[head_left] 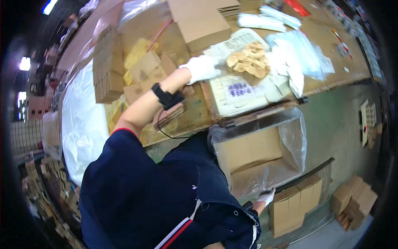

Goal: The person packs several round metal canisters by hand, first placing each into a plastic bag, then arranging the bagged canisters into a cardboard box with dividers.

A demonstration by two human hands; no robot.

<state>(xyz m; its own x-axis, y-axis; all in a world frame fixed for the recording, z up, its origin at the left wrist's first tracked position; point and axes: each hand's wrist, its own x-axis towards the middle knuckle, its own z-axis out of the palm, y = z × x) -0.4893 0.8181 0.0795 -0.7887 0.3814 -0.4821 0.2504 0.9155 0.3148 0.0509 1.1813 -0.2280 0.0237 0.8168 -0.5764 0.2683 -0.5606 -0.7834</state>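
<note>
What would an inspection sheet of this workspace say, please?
Surface: the bench is brown, stained and largely covered.
Job's things: a plastic-lined box beside the bench; brown pieces heaped among papers.
Clutter: a cardboard stack and plastic packets on the bench.
Hands: left hand, gloved, near the brown pieces; right hand, gloved, at the box's rim. Grips unclear.
Cables: a thin dark cord at the bench edge.
Surroundings: cartons on the floor.

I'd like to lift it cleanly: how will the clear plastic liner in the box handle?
The clear plastic liner is probably floppy, given its wrinkles. It looks light, being see-through film. Its glossy sheen suggests it may be slippery.
</note>
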